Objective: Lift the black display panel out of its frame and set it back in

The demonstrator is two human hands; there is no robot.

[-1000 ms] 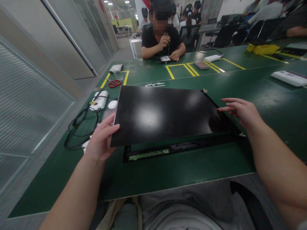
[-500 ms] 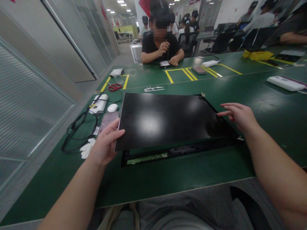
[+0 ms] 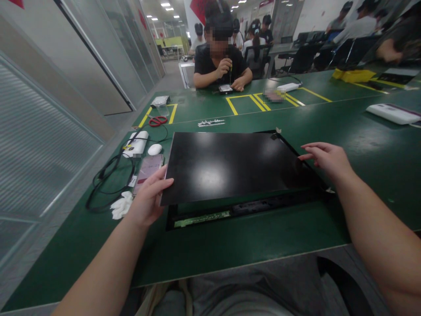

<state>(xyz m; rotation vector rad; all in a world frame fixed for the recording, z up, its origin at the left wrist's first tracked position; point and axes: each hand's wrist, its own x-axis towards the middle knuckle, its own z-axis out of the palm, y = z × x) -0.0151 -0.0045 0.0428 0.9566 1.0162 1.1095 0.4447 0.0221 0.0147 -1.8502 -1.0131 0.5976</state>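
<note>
A black glossy screen panel point(image 3: 237, 164) is held tilted, its left end raised above a thin black frame point(image 3: 263, 204) that lies on the green table. My left hand point(image 3: 149, 197) grips the panel's left edge, thumb on the front face and fingers behind, partly hidden. At the opposite end, my right hand point(image 3: 329, 160) has its fingers stretched out, the fingertips at the right edge of the panel and frame. Along the frame's near side a green circuit strip point(image 3: 202, 219) shows.
Left of the panel lie a phone point(image 3: 148, 169), a white mouse point(image 3: 155, 149), a white box-like device point(image 3: 136, 144), black cables point(image 3: 95, 188) and a crumpled white tissue point(image 3: 121, 205). Red scissors point(image 3: 158, 121) rest farther back. Across the table a person point(image 3: 219, 66) works on a small device.
The panel's left end has shifted slightly right, and its far edge sits a little lower. My left hand moved with it; my right hand is nearly unchanged.
</note>
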